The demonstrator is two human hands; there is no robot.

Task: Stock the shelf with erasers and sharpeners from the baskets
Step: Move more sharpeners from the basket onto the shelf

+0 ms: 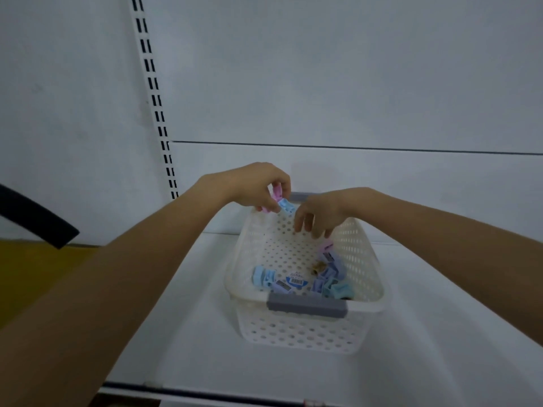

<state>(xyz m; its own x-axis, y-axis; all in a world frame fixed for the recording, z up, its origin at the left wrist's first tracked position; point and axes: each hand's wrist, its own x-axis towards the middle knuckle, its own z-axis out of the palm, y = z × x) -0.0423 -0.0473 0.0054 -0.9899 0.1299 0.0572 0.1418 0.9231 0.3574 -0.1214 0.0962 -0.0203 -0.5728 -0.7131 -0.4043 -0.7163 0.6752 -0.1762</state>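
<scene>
Gripping two sharpeners, the left hand (255, 186) is raised over the far left corner of the basket (361, 259). It holds one pink sharpener (275, 195) and one light-blue sharpener (286, 205), pinched side by side between the thumb and the curled fingertips. The left forearm runs straight out from the lower left, with the wrist bent slightly down.

The right hand (320, 212) hangs just beside the left, palm down, above the far end of the basket. Its fingers droop, loosely curled and spread, and hold nothing. The fingertips point at the perforated floor and do not touch it.

One basket stands on the white shelf (205, 333) below both hands. It has two grey handles (307, 308), one on the near rim and one on the far rim under the hands.

More sharpeners lie on the basket floor:
- One pale blue piece (263, 277) lies nearer than the left hand.
- A heap of blue, lilac and pink pieces (329, 277) lies below the right hand. The pieces overlap and blur, so their number cannot be told.
- One round label (296, 279) lies between the two.
</scene>
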